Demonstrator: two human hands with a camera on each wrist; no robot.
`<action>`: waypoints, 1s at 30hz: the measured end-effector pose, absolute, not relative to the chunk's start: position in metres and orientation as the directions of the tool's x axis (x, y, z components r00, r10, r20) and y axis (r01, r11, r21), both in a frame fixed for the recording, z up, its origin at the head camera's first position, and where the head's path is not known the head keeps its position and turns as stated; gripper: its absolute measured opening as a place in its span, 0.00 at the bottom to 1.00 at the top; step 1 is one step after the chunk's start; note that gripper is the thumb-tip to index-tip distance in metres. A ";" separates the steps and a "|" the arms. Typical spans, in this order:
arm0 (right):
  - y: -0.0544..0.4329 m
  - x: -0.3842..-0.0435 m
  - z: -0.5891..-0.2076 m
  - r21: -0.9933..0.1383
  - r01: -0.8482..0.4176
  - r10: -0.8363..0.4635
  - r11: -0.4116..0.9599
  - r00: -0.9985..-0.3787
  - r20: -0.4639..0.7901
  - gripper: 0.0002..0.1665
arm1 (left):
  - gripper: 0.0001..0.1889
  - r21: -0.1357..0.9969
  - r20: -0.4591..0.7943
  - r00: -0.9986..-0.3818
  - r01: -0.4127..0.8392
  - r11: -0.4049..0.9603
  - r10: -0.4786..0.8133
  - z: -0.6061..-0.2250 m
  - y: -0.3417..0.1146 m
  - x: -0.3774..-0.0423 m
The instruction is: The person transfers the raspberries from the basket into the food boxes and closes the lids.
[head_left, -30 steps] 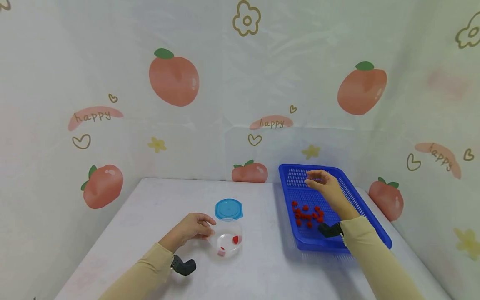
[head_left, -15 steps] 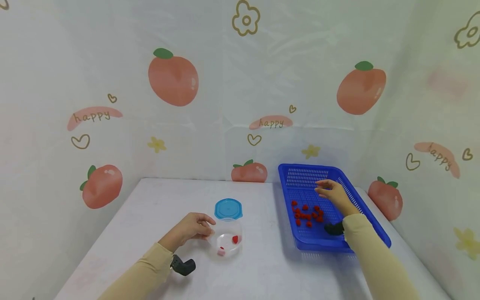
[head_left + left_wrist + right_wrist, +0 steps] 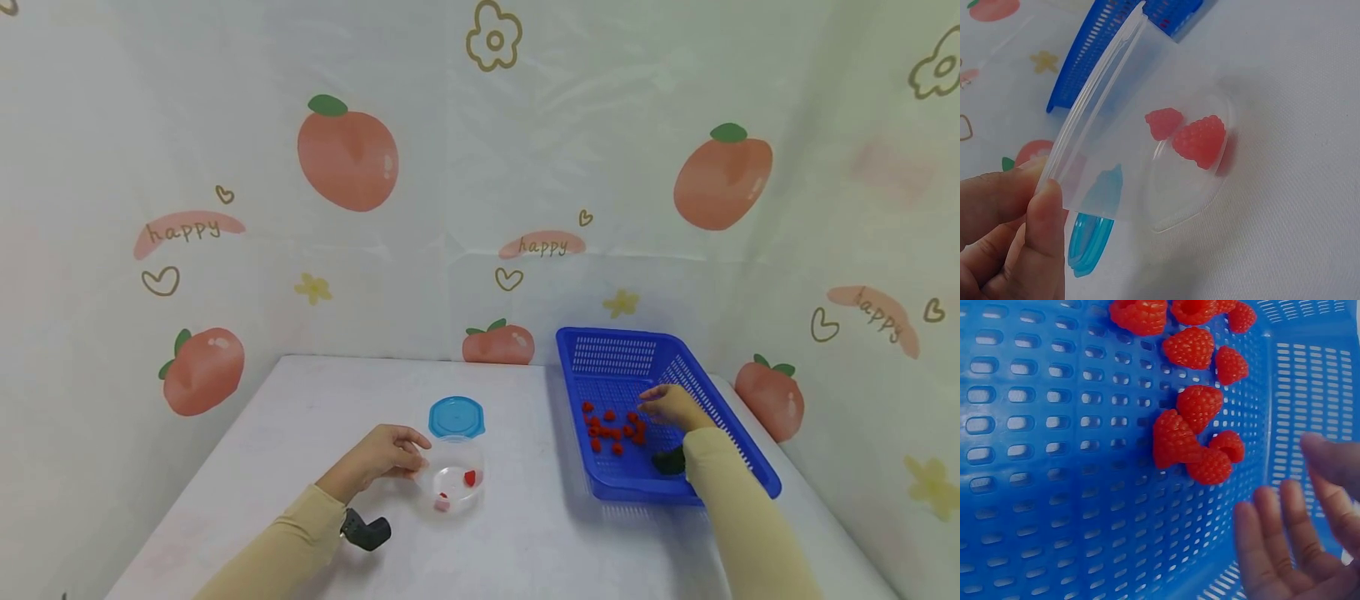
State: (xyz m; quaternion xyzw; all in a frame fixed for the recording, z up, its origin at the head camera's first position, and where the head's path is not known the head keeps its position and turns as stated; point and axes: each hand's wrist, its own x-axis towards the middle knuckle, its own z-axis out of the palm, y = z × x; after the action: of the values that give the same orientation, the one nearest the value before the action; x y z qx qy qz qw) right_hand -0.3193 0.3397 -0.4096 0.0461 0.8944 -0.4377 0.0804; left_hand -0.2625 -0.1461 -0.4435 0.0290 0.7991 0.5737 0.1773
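Note:
My left hand (image 3: pixel 381 457) pinches the rim of a clear plastic container (image 3: pixel 1116 81) between thumb and fingers. Two red raspberries lie inside it; the nearer raspberry (image 3: pixel 1200 141) shows through the wall. Over on the right, my right hand (image 3: pixel 675 407) reaches down into a blue mesh basket (image 3: pixel 607 485), its fingers loosely extended and holding nothing. Several raspberries (image 3: pixel 1175 439) are scattered on the basket floor, just beyond the fingertips in the right wrist view.
A blue lid (image 3: pixel 456 417) lies on the white table (image 3: pixel 525 542) right behind the container. Behind the table hangs a white backdrop (image 3: pixel 420 292) printed with fruit, meeting the basket's far end.
My right hand has lowered into the basket, coming nearer to the raspberries. The left hand and the container have stayed in place.

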 end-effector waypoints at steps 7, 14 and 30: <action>0.346 -0.318 -0.412 -0.734 0.226 0.021 0.640 -0.960 -0.278 0.16 | 0.16 0.927 -0.252 -0.936 -0.161 0.339 0.245 -0.443 -0.145 -0.262; 0.360 -0.331 -0.428 -0.690 0.229 -0.045 0.686 -0.934 -0.355 0.11 | 0.16 0.927 -0.249 -0.937 -0.158 0.339 0.245 -0.444 -0.146 -0.262; 0.345 -0.323 -0.424 -0.602 0.233 0.022 0.764 -0.942 -0.336 0.03 | 0.16 0.917 -0.254 -0.941 -0.162 0.364 0.222 -0.447 -0.144 -0.263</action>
State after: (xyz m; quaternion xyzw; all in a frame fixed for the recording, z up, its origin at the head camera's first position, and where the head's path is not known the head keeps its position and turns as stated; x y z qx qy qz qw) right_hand -0.3227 0.3453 -0.4239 0.0687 0.9261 -0.3365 0.1564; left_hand -0.2632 -0.1437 -0.4474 0.0188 0.8082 0.5634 0.1704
